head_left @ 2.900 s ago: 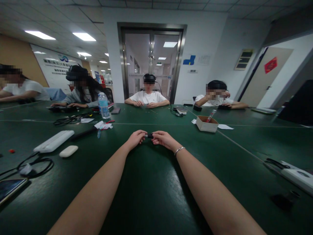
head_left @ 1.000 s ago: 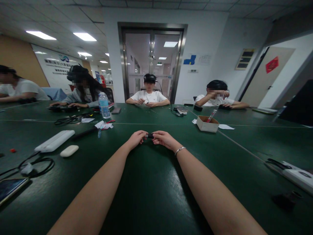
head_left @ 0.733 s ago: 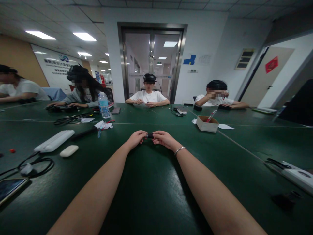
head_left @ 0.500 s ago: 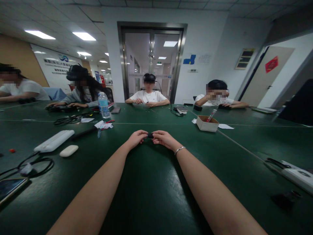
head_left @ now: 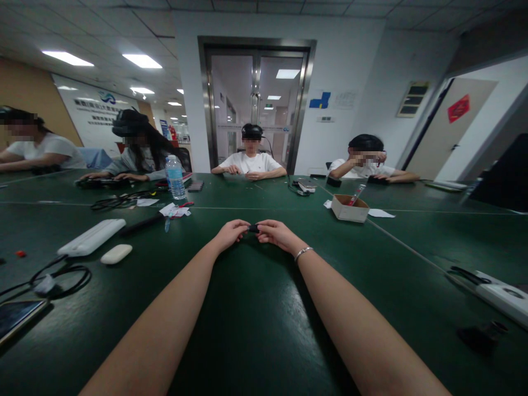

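A small black object [head_left: 253, 229] is held between my two hands, just over the green table [head_left: 247, 308]. My left hand [head_left: 231, 233] pinches its left end with thumb and fingers. On the other side, my right hand [head_left: 277, 233] has its fingertips closed on the right end; a silver bracelet [head_left: 304, 253] circles that wrist. What the small object is cannot be made out at this size.
Left: water bottle [head_left: 175, 179], white power strip [head_left: 93, 237], white oval case [head_left: 116, 254], phone [head_left: 20, 319], cables. Right: small box [head_left: 350, 209], another white strip [head_left: 505, 297], dark object [head_left: 482, 336]. Several people sit across the table.
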`<state>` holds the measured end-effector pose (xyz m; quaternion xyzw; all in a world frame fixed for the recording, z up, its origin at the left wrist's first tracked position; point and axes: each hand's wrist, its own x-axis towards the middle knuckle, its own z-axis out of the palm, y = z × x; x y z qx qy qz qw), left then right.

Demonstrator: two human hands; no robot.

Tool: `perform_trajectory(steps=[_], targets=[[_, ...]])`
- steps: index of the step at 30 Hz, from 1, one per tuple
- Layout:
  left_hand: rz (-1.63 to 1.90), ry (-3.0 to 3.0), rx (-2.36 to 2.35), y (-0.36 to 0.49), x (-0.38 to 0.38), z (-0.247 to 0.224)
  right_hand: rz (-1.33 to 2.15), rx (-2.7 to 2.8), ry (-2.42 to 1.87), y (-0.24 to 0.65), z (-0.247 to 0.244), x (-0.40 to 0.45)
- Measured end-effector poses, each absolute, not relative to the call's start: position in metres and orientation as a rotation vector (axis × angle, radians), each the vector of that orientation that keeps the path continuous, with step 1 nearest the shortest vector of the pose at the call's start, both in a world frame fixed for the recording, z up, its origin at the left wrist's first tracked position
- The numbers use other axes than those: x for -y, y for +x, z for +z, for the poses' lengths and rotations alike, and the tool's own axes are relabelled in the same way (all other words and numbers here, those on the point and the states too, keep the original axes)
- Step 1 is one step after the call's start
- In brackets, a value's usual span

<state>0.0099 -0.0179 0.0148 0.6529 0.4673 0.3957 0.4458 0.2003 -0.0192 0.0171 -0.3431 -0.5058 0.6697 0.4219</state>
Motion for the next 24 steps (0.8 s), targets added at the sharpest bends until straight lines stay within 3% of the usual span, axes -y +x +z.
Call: perform_trajectory(steps=[24], targets=[[0.963, 1.637, -1.135, 0.01, 0.0191, 0.0163, 1.681, 1.263, -0.893, 0.1991, 0.0211, 0.0221]])
